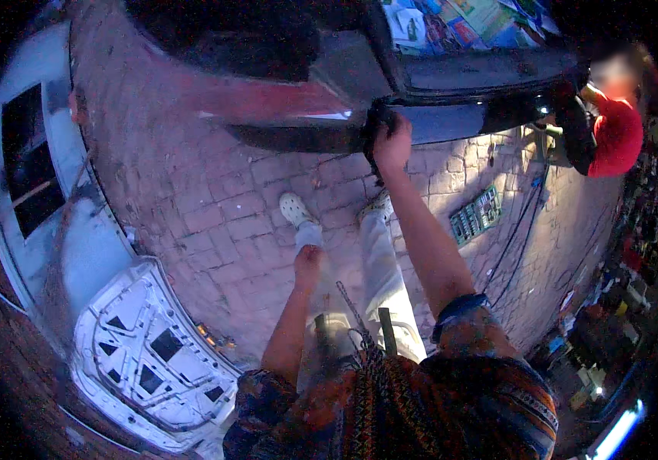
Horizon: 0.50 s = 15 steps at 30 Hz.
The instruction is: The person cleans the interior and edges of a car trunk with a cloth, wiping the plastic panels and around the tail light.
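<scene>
Ahead of me is a car with a glossy dark red panel (pixel 271 103) and a dark lower trim (pixel 300 138). My right hand (pixel 393 146) reaches forward, its fingers curled over a black edge piece (pixel 372 129) of the bodywork. Just right of it runs a bluish sill-like panel (pixel 449 122). Colourful printed papers (pixel 467 26) lie behind that panel, at the top of the view. Down by my left thigh, my left hand (pixel 309 263) is curled into a fist; nothing shows in it.
An open green socket-set case (pixel 476 214) lies on the brick paving (pixel 225 201), near dark cables (pixel 515 230). A co-worker in a red top (pixel 619 138) crouches at the car's right, beside a bright light. A white bonnet panel (pixel 156 356) leans at left by a pale vehicle (pixel 90 247). Clutter (pixel 605 333) lines the right.
</scene>
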Available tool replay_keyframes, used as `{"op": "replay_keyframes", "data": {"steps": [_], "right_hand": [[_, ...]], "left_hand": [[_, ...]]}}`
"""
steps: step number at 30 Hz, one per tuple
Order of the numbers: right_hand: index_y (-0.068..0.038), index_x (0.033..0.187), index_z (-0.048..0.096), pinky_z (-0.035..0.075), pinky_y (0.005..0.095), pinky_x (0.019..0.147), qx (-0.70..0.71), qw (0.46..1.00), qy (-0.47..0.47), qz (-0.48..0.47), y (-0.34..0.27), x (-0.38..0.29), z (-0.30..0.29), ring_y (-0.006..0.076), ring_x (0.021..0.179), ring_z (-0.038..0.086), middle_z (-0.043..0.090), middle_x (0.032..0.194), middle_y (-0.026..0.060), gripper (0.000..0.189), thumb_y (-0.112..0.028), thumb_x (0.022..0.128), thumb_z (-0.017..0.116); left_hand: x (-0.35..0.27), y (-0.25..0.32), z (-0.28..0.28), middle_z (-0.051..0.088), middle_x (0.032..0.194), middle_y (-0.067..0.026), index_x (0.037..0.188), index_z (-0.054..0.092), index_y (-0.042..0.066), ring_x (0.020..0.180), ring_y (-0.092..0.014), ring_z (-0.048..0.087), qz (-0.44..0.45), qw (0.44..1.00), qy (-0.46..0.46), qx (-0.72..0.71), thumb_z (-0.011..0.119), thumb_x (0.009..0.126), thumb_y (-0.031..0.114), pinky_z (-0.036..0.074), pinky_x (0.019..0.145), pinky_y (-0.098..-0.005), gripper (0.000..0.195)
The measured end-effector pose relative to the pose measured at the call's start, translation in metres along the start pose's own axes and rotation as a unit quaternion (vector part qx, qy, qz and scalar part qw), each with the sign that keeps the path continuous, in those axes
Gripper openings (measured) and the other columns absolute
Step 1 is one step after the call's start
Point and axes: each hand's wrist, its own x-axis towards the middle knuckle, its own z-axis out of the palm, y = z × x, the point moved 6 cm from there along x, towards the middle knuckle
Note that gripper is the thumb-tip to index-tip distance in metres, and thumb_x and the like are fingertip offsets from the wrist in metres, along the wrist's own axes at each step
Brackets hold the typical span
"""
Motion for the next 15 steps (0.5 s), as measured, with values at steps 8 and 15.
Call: {"op": "replay_keyframes", "data": {"steps": [8, 15], "right_hand": [[-0.003, 0.118, 0.059, 0.042, 0.0387, 0.1, 0.233, 0.972, -0.01, 0.04, -0.03, -0.041, -0.043, 0.0315, 0.11, 0.056, 0.06, 0.112, 0.0148, 0.031, -0.003, 0.087, 0.062], [-0.004, 0.119, 0.061, 0.04, 0.0414, 0.101, 0.158, 0.934, 0.026, -0.318, -0.219, 0.025, -0.083, 0.0335, 0.115, 0.051, 0.054, 0.119, 0.0149, 0.036, -0.003, 0.084, 0.064]], "left_hand": [[0.007, 0.015, 0.022, 0.06, 0.078, -0.0028, 0.094, 0.063, 0.002, 0.069, -0.012, 0.051, 0.043, 0.973, 0.017, 0.226, 0.061, 0.092, 0.013, 0.045, 0.066, -0.0294, 0.011], [0.005, -0.01, -0.03, 0.06, 0.082, -0.0021, 0.092, 0.063, 0.004, 0.078, -0.013, 0.054, 0.036, 0.997, -0.001, 0.072, 0.064, 0.092, 0.014, 0.046, 0.072, -0.0319, 0.01]]}}
